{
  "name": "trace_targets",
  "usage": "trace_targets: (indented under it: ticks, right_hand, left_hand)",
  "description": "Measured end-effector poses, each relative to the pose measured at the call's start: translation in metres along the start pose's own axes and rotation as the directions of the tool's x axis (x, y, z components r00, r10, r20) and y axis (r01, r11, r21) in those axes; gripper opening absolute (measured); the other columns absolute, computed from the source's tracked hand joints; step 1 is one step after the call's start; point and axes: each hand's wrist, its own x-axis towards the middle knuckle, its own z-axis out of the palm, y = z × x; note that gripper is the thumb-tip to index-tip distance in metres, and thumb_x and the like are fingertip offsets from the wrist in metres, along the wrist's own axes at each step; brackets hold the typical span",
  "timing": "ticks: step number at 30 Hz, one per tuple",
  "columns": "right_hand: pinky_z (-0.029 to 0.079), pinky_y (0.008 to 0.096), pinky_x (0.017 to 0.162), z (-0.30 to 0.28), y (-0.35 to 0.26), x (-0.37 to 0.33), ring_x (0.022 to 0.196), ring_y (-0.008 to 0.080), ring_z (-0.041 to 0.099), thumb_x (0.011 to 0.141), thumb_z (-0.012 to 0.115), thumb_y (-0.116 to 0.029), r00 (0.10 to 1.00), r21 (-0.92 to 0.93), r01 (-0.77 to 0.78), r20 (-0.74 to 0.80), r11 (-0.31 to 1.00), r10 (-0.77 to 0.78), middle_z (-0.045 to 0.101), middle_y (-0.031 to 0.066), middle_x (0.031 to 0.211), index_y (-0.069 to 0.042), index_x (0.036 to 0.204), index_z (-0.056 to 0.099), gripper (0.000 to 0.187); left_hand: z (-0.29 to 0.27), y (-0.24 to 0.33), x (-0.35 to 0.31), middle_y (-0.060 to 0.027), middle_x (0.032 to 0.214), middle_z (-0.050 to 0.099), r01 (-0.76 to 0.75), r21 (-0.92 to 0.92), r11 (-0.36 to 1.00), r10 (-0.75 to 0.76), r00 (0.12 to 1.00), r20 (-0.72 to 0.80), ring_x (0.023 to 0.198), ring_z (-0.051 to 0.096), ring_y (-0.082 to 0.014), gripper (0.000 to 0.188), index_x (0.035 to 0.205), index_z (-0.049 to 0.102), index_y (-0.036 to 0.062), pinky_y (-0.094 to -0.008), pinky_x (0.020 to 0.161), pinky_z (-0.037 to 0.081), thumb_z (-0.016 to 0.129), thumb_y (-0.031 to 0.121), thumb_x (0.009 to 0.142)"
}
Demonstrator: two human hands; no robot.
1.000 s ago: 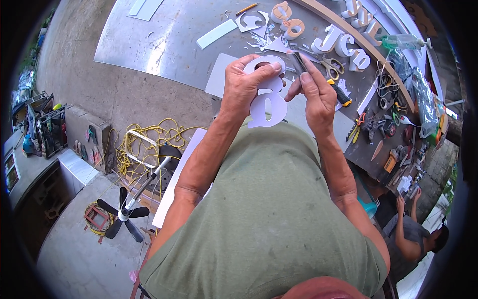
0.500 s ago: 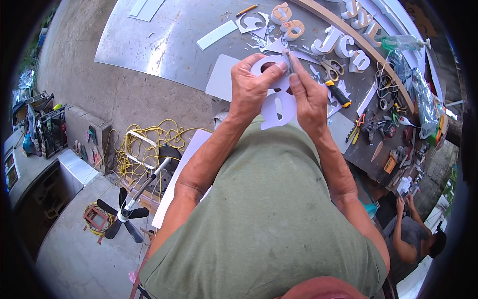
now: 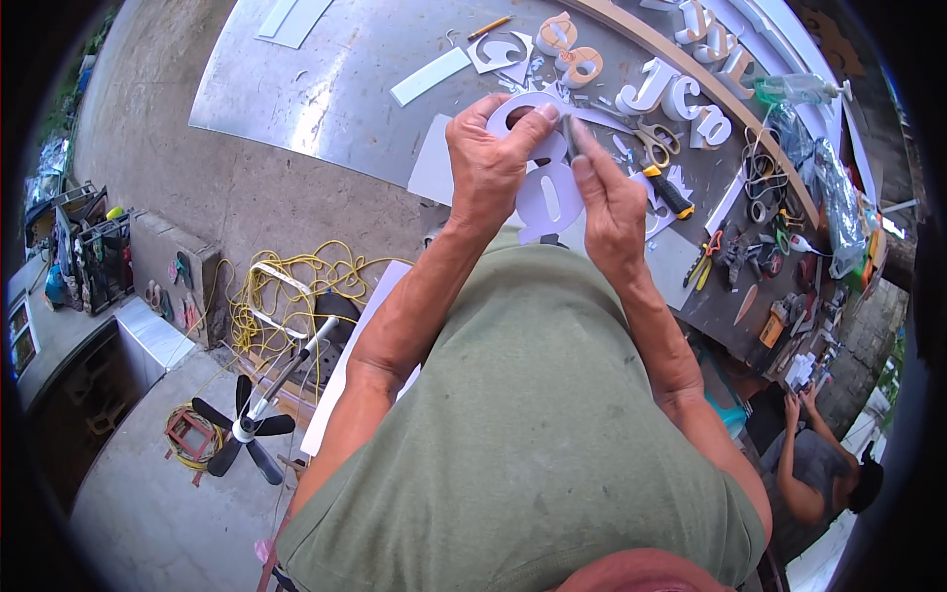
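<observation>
My left hand (image 3: 486, 161) pinches the upper loop of a white flat cut-out (image 3: 533, 205) with rounded holes, its thumb lying across the face. A narrow grey flat tool (image 3: 569, 138) is gripped in my right hand (image 3: 615, 204) and lies against the cut-out's right edge; whether it is a file or a blade I cannot make out. The cut-out's lower loop hangs free in front of my green shirt. Just right of my right hand are a yellow-and-black handled tool (image 3: 670, 191) and scissors (image 3: 658, 144) on the metal-topped table (image 3: 266, 84).
White scraps and a holed offcut (image 3: 501, 53) lie beyond my hands, near a pencil (image 3: 489, 27). White raised letters (image 3: 646, 87) stand farther right, by a curved wooden strip (image 3: 789, 163). Pliers (image 3: 702, 264) lie at right, where another person (image 3: 814, 459) sits. A fan (image 3: 244, 428) stands lower left.
Both hands have shifted slightly, the left one leftward with the cut-out. The grey tool has slid a little downward along the cut-out's edge.
</observation>
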Motion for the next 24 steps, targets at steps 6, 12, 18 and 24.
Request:
trace_targets:
  ticks: [6,12,18,24]
  right_hand:
    - [0.051,0.0288,0.067,-0.005,-0.003,0.011,0.072,0.0132,0.062,0.101,0.056,-0.009,0.996,-0.025,-0.085,-0.011,0.996,0.085,0.072,0.023,0.104,0.0,0.136,0.058,0.036]
    - [0.053,0.0294,0.072,-0.006,-0.01,0.02,0.077,0.0193,0.069,0.1,0.057,-0.008,0.989,-0.144,-0.147,0.008,0.979,0.15,0.07,0.0246,0.112,-0.001,0.135,0.059,0.036]
    - [0.053,0.0326,0.064,-0.002,-0.003,0.01,0.068,0.0218,0.067,0.1,0.057,-0.008,0.997,-0.074,0.054,-0.053,0.996,-0.058,0.068,0.0278,0.108,-0.001,0.135,0.059,0.036]
    - [0.053,0.035,0.064,0.0,-0.001,0.011,0.066,0.0239,0.067,0.1,0.056,-0.007,0.985,-0.181,0.151,-0.05,0.972,-0.163,0.069,0.0265,0.091,0.0,0.133,0.06,0.034]
  left_hand:
    - [0.005,-0.005,-0.003,-0.0069,0.082,0.073,-0.001,-0.01,1.0,0.001,0.999,0.05,0.071,0.066,-0.0087,0.014,0.091,0.07,-0.0029,-0.0225,0.065,0.054,0.076,0.01,0.087]
    - [0.014,-0.002,-0.006,-0.0056,0.076,0.071,-0.044,0.0,0.999,0.044,0.999,0.006,0.068,0.062,-0.0075,0.017,0.088,0.071,-0.0054,-0.0244,0.06,0.052,0.076,0.01,0.085]
    - [0.008,-0.004,-0.003,-0.0057,0.082,0.072,0.012,0.004,1.0,-0.012,1.0,-0.013,0.071,0.065,-0.0076,0.013,0.092,0.071,-0.0023,-0.0223,0.064,0.053,0.076,0.009,0.087]
    - [0.009,-0.003,-0.002,-0.0054,0.082,0.072,-0.001,-0.02,1.0,0.001,1.0,-0.02,0.07,0.064,-0.0069,0.014,0.092,0.071,-0.002,-0.0215,0.061,0.051,0.076,0.009,0.087]
